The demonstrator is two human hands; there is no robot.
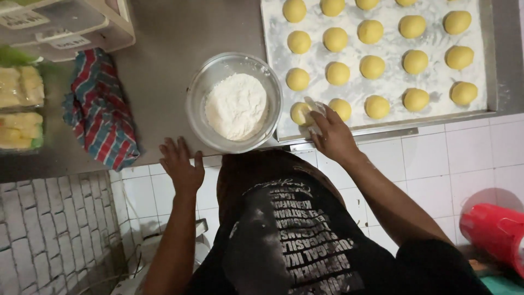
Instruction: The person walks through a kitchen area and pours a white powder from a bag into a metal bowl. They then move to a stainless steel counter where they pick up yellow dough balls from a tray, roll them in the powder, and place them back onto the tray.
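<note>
My right hand [332,134] reaches over the near edge of a floured tray [431,112] and its floury fingers close on a yellow dough ball [299,113] at the tray's near left corner. Several more yellow dough balls [373,67] sit in rows on the tray. My left hand [180,163] rests flat, fingers spread, on the edge of the steel counter [164,54], holding nothing. A clear glass bowl of white flour [235,104] stands between my hands.
A red, blue and white checked cloth [101,109] lies on the counter at left. Plastic packs of yellow food [21,106] and clear containers [60,24] sit at far left. A red plastic vessel [494,229] stands on the floor at lower right.
</note>
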